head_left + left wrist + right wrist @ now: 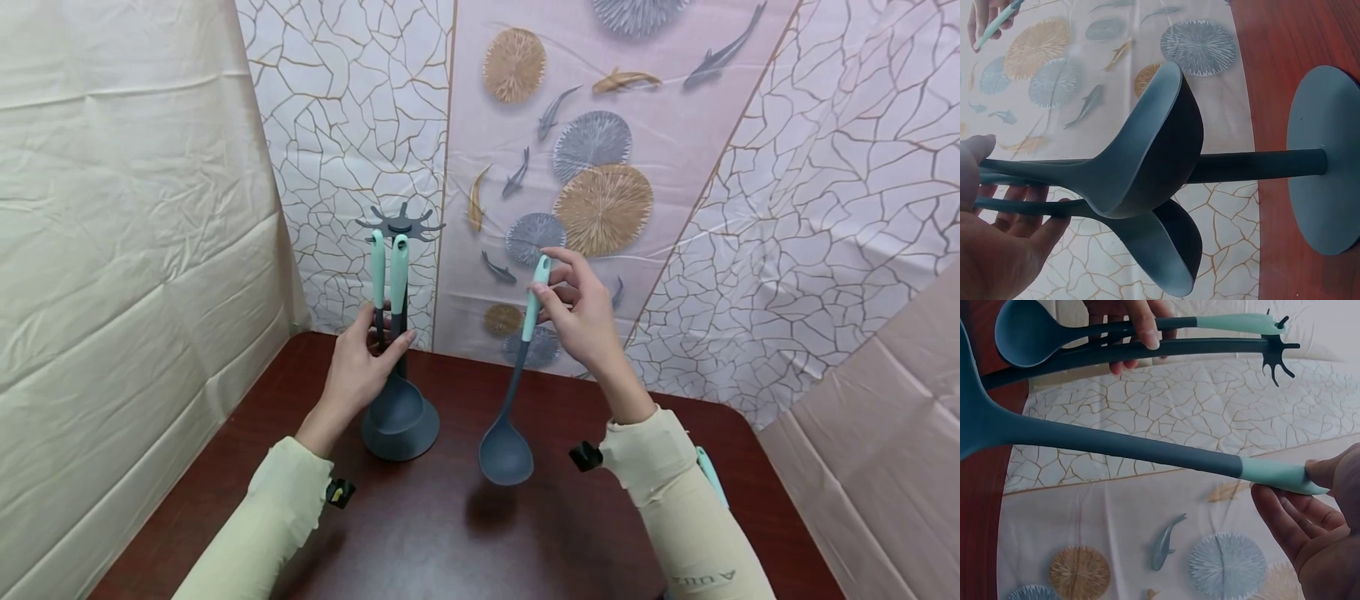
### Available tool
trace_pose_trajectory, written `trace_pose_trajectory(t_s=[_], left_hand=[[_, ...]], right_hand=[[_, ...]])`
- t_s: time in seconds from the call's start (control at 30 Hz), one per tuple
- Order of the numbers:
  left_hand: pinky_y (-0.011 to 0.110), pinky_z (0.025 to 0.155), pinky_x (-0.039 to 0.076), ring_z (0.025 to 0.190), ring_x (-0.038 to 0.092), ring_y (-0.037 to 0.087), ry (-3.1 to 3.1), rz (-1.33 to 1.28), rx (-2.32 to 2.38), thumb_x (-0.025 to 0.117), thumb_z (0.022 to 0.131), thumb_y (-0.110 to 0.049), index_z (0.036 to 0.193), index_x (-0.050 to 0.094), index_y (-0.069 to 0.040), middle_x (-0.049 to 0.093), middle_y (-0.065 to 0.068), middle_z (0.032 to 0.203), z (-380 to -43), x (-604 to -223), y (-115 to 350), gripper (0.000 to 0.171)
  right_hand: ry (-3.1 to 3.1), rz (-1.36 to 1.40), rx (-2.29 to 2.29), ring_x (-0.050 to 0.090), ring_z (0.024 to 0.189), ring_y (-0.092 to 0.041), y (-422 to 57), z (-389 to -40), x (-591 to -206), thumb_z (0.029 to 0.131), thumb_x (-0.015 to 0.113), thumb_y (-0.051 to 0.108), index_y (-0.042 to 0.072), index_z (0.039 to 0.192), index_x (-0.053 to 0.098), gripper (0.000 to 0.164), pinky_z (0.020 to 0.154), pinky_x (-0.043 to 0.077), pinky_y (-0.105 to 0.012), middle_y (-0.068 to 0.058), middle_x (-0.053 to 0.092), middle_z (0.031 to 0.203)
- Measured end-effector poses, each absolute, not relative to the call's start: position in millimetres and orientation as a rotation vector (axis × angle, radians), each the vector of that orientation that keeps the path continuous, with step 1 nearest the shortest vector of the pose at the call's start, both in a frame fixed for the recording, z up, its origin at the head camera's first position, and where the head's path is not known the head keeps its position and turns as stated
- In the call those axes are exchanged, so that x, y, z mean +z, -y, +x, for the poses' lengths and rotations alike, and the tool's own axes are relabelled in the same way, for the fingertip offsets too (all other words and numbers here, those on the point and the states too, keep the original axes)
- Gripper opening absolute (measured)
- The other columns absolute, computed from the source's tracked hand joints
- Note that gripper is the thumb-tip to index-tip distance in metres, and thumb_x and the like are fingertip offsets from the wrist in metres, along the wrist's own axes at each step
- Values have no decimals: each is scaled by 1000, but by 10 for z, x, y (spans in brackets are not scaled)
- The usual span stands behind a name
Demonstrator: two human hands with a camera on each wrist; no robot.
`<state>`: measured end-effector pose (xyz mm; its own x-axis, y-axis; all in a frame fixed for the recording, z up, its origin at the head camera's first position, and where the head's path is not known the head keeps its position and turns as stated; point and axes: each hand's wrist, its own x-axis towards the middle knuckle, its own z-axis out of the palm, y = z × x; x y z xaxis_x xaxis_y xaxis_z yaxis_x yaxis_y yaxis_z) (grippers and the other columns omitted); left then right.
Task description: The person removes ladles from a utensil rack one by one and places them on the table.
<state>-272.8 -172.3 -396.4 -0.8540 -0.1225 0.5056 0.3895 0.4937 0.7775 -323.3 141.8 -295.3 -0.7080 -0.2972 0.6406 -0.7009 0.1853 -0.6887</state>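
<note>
A dark grey-blue ladle with a mint handle hangs bowl-down above the table; my right hand pinches it near the handle's top. In the right wrist view, thumb and fingers press on the mint end of its handle. At left stands a utensil stand with a round base and a hooked top. Two more ladles with mint handles hang on it, bowls low. My left hand grips their dark shafts below the handles, fingers partly hidden behind them.
Another mint-handled utensil lies at the table's right, partly hidden by my right sleeve. The dark red table meets a patterned cloth at the back. Plain cloth walls rise at both sides.
</note>
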Motion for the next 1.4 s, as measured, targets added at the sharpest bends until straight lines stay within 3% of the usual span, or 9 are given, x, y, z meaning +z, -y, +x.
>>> trace_pose_trajectory(t_s=[0.4, 0.7, 1.4], left_hand=[[50, 83, 62, 92, 71, 25, 2234, -225, -1337, 74, 100, -45, 129, 55, -17, 68, 9, 103, -2730, -3970, 1715, 45], [50, 83, 62, 93, 71, 26, 2241, -215, -1334, 73, 100, -47, 129, 55, -17, 67, 9, 104, -2726, -3978, 1713, 45], [49, 80, 62, 91, 71, 25, 2224, -230, -1333, 73, 100, -48, 128, 55, -17, 67, 8, 103, -2740, -3986, 1714, 46]], right_hand=[[2151, 851, 1547, 74, 71, -21, -1575, -3228, -2946, 104, 65, 4, 2, 147, 49, 45, 65, 64, -45, -25, 65, 101], [2195, 796, 1486, 75, 76, -21, -1772, -3233, -2995, 105, 65, 4, 3, 148, 49, 46, 63, 64, -37, -24, 64, 103], [2303, 673, 1456, 74, 71, -14, -2292, -3273, -3112, 106, 63, 5, 1, 149, 45, 47, 64, 64, -40, -22, 60, 103]])
